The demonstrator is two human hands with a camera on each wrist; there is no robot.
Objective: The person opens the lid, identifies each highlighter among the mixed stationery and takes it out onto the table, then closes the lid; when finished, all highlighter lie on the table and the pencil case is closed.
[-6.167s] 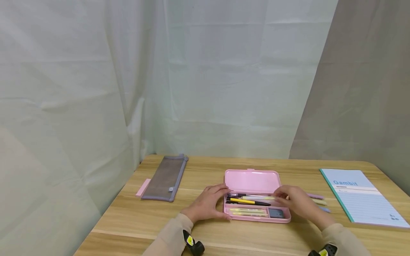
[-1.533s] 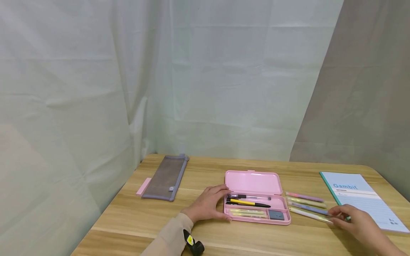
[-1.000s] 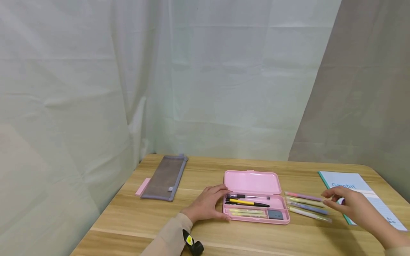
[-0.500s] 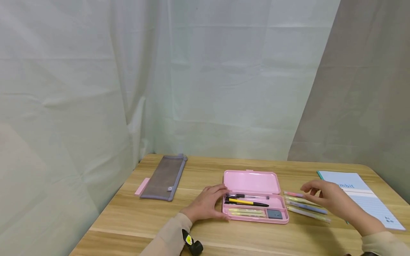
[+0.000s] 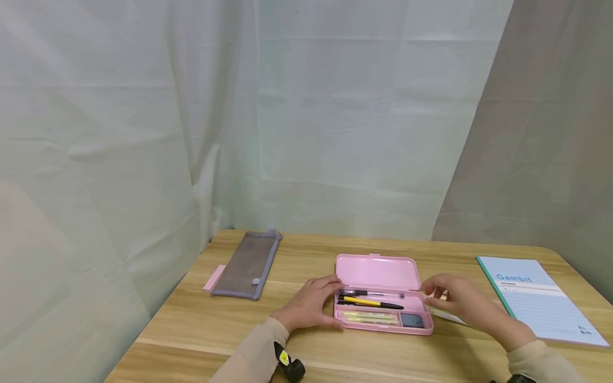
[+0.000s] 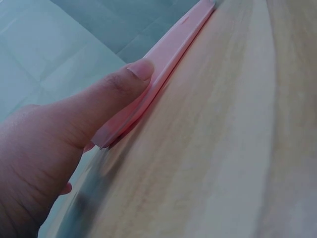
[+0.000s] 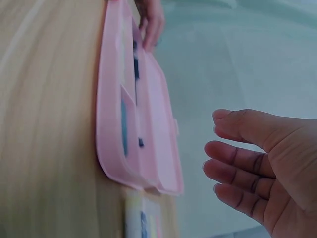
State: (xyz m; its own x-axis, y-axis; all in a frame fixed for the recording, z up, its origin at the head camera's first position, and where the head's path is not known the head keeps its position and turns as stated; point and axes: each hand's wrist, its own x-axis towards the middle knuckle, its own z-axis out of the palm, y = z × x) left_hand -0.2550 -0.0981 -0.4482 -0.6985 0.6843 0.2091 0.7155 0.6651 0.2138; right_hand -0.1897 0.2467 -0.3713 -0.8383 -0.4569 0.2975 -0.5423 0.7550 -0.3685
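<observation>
A pink pencil case [image 5: 377,272] lies with its lid raised. My left hand [image 5: 311,304] holds its left end, thumb [image 6: 141,69] on the front wall and fingers toward the back. In the case are a clear pen with a black cap [image 5: 369,293], a black and yellow pen [image 5: 369,302], yellow sticks [image 5: 370,318] and a dark grey block [image 5: 412,320]. My right hand [image 5: 460,300] hovers at the case's right end, fingers loosely bent around nothing, as the right wrist view shows. It covers most of several pens; a white one [image 5: 446,316] shows beneath.
At the left lie a grey mesh zip pouch [image 5: 246,266] and a pink strip [image 5: 214,278]. A notebook [image 5: 538,298] marked Gambit lies at the right on the wooden table [image 5: 297,351]. Pale curtains [image 5: 335,133] hang behind and at the left.
The white pen has gone from the case to the table beside the other pens. My right hand has let go of it and moved back left to the case; my left hand stays put.
</observation>
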